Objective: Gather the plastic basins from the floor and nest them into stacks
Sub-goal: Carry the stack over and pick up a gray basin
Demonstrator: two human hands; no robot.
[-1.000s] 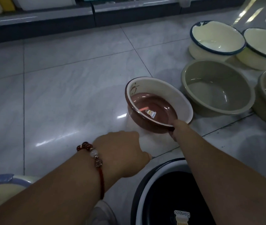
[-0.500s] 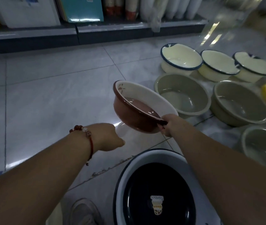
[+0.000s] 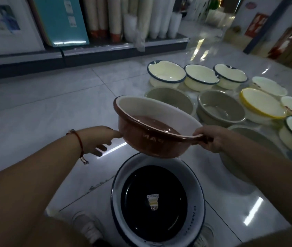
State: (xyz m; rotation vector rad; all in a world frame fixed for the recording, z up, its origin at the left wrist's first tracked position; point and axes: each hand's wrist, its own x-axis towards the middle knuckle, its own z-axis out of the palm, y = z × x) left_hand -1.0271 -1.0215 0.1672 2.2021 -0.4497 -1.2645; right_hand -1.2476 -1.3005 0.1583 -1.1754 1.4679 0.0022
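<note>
A brown basin (image 3: 148, 139) with a pale inner wall hangs tilted in the air above a black-bottomed basin (image 3: 159, 198) with a white wall that stands on the floor between my feet. My right hand (image 3: 207, 138) grips the brown basin's near right rim. My left hand (image 3: 99, 139) touches its left side with fingers spread, not closed around it. On the floor to the right lie three cream basins with blue rims (image 3: 166, 73), grey-green basins (image 3: 220, 107), a yellow-rimmed one (image 3: 261, 104) and white ones (image 3: 268, 86).
A low shelf (image 3: 88, 52) with boxes and rolled goods runs along the back. My shoes (image 3: 88, 229) stand either side of the black basin. Bare tiled floor (image 3: 43, 107) stretches to the left. Cartons stand at the far right (image 3: 287, 41).
The brown basin has been lifted off the floor by my right hand and carried nearer, now over the black basin. My left hand has come up to its left side.
</note>
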